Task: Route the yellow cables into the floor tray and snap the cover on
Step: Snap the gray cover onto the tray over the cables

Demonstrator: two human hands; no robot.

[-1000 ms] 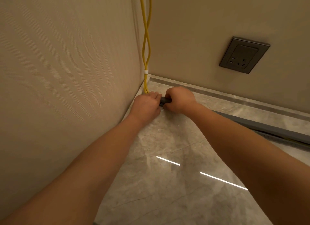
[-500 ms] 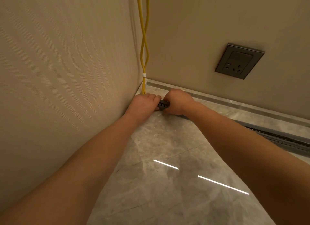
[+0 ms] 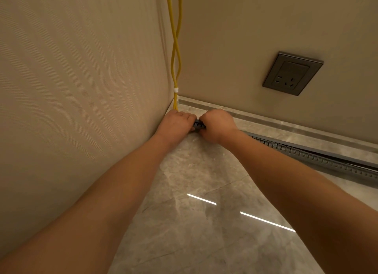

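Observation:
Two yellow cables [image 3: 175, 49] hang down the room corner, crossed once and held together by a white tie [image 3: 175, 89] just above the floor. A grey slotted floor tray [image 3: 319, 157] runs along the back wall from the right toward the corner. My left hand [image 3: 176, 122] and my right hand [image 3: 217, 124] meet at the tray's corner end [image 3: 199, 125], fingers curled down on it. The cables' lower ends vanish behind my left hand. No separate cover is visible.
A dark wall socket [image 3: 292, 73] sits on the back wall at the right. A marble skirting strip [image 3: 286, 124] lines the wall base. The striped wall [image 3: 81, 89] closes the left side. Polished marble floor [image 3: 204, 222] spreads below my forearms.
The view shifted slightly. A smooth grey strip lay over the tray at the right a second ago; now the tray's slotted side shows there. Both hands stay at the corner end.

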